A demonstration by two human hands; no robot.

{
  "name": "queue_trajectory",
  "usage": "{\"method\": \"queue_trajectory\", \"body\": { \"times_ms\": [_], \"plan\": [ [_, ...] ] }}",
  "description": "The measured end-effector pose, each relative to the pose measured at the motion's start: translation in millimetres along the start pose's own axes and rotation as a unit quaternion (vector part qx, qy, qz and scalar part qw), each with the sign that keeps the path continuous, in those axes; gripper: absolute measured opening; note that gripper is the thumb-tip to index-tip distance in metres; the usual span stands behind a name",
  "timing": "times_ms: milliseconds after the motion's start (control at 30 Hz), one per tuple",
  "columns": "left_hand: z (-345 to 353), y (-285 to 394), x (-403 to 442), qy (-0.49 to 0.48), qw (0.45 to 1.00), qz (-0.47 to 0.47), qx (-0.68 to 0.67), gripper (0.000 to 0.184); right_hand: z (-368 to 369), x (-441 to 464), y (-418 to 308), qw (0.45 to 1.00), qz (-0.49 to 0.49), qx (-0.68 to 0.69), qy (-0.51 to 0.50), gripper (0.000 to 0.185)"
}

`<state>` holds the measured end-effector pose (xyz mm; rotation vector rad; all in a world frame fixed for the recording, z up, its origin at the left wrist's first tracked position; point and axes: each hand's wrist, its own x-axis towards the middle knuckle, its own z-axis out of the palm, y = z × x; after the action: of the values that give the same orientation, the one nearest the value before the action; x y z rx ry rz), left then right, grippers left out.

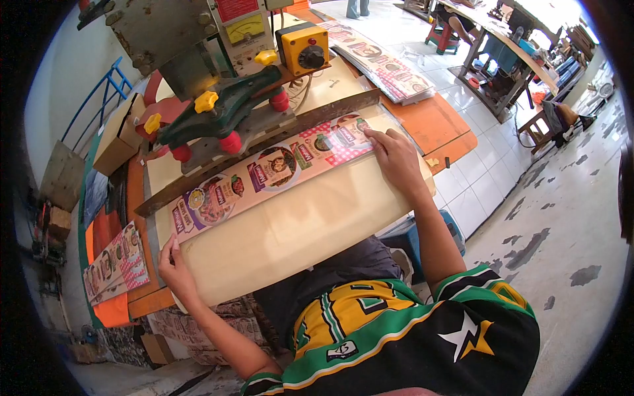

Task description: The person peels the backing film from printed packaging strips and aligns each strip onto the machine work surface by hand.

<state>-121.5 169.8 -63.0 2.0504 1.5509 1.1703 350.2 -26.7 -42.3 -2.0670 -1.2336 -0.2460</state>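
Observation:
A long printed plastic strip (255,170) with food pictures and red checks lies on a cream board (290,231), along a metal bar (264,150). My left hand (177,272) pinches the strip's lower left corner between thumb and fingers. At the other end, my right hand (398,158) grips the right edge, thumb on top and the fingers partly hidden. Right behind the strip stands a press machine (228,109) with a dark green bracket, yellow knobs and red feet.
A stack of similar printed strips (383,63) lies behind on the orange table (446,129). More printed sheets (117,264) sit at the left on orange material. A yellow control box (300,49) juts from the machine. A cardboard box (119,135) stands at the left.

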Motion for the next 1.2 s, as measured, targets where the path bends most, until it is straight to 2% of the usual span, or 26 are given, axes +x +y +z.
{"method": "queue_trajectory", "body": {
  "times_ms": [167,600,700,767,1200],
  "plan": [
    [-2.8,17.0,-2.4,-0.007,0.999,-0.038,0.007,0.029,-0.4,-0.5,-0.7,1.0,0.003,0.003,-0.003,0.024],
    [-2.4,7.7,-1.4,0.006,1.0,-0.021,0.004,0.03,-1.0,0.3,-2.5,1.0,0.008,-0.006,-0.003,0.024],
    [-1.2,7.0,-1.2,0.02,1.0,0.008,0.018,0.03,0.1,-0.4,-0.6,1.0,0.001,-0.007,0.002,0.024],
    [-2.6,18.4,-3.4,0.018,1.0,-0.016,0.01,0.03,-0.5,0.0,-0.7,1.0,-0.002,-0.005,0.002,0.024],
    [-1.7,14.6,-2.0,0.019,0.999,-0.027,0.011,0.029,-2.8,-0.6,-3.1,1.0,0.002,-0.003,-0.005,0.024]
  ]
}}
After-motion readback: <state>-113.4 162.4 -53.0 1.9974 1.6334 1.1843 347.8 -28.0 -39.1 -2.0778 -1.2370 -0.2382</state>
